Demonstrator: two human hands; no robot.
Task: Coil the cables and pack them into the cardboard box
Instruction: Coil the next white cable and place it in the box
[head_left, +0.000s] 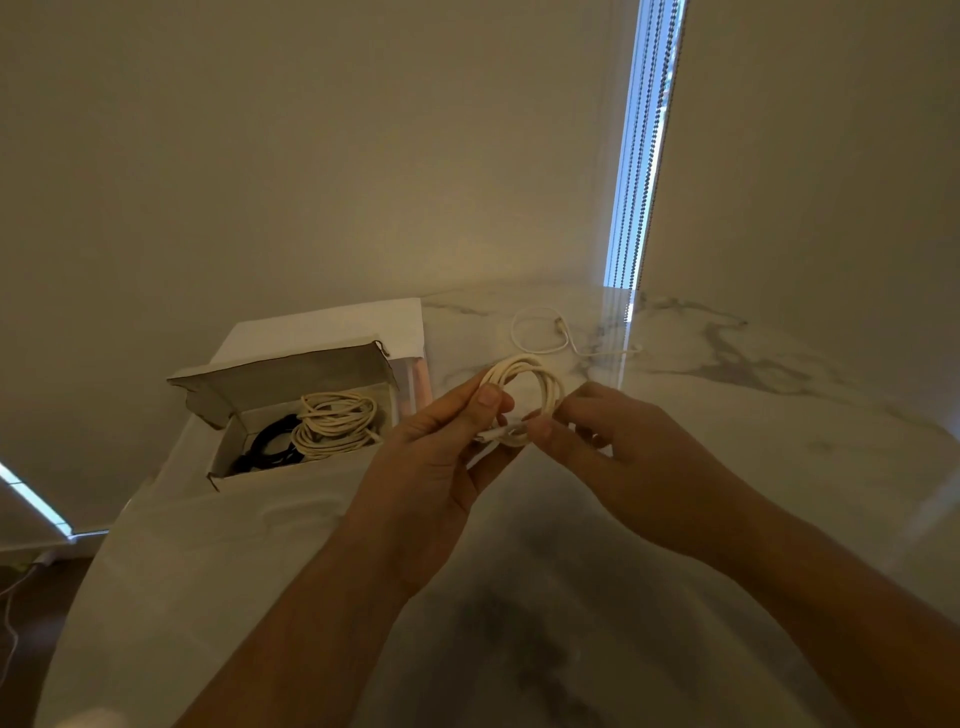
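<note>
A cream-white cable coil (537, 382) is held above the marble table between both hands. My left hand (447, 447) pinches the coil's left side with thumb on top. My right hand (618, 447) grips its lower right part and the loose end near the plug. To the left stands the open cardboard box (228, 447), lid flap raised. Inside lie a cream cable coil (335, 423) and a black cable coil (270, 441). A thin white cable (540, 332) lies loose on the table behind my hands.
The marble table (727, 374) stretches to the right and toward me. A white sheet or envelope (322, 325) lies behind the box against the wall. Blind cords (636, 156) hang at the window gap. Floor and a cable show at lower left.
</note>
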